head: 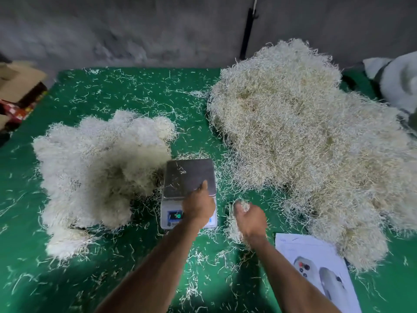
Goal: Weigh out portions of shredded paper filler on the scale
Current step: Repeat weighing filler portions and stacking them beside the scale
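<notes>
Nearest the viewer, two bare forearms reach over a green table (135, 256) littered with stray paper strands. At near right lies a printed sheet (316, 267) showing pictured devices. The right hand (251, 220), just right of the scale, has its fingers curled round a small tuft of shredded paper (234, 231), held just above the table. The left hand (198, 205) lies over the front of the scale (188, 193), a finger extended onto the near right part of the steel platform (189, 175); whether its other fingers are curled cannot be told, and it holds nothing visible. The platform carries only a few loose strands. The green display (175, 215) is lit, its digits too blurred to read and partly hidden by the left hand.

Left of the scale, touching its side, sits a pale heap of filler (99, 168). Farther right rises a much larger tan heap (304, 136), its fringe reaching near the scale. At far left stands a cardboard box (20, 84); at far right, a white bundle (399, 80); behind, a grey wall.

Risks, judged from this arrangement: a finger resting on the platform would falsify the reading or the zero; strands left on the platform, or the left heap leaning on it, would add weight; the light tuft may shed strands in transfer, and the heaps could mix.
</notes>
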`<act>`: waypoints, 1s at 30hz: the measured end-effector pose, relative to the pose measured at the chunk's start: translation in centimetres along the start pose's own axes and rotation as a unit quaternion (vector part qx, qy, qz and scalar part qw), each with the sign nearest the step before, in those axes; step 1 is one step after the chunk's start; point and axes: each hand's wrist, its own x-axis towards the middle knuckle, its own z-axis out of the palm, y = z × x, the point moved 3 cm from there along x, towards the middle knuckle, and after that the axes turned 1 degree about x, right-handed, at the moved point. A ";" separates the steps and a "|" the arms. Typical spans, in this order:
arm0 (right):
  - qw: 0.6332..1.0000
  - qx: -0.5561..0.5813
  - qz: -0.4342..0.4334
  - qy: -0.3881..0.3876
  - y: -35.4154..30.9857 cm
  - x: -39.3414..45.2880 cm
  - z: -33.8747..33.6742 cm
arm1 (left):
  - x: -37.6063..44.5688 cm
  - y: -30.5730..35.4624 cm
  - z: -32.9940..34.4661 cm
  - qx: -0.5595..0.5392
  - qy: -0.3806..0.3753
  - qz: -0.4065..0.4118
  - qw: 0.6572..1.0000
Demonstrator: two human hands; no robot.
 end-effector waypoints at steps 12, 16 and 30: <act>0.961 0.276 -0.009 -0.022 -9.0 -4.8 1.3 | -7.9 1.4 1.6 -0.689 -0.298 -0.254 0.610; 0.954 0.251 -0.137 -0.094 -11.3 -8.0 2.6 | -6.3 0.0 -2.2 -0.751 -0.196 -0.227 0.588; 0.898 0.084 -0.415 -0.119 -16.3 -10.8 1.1 | -6.8 -4.1 -7.4 -0.757 -0.168 -0.205 0.597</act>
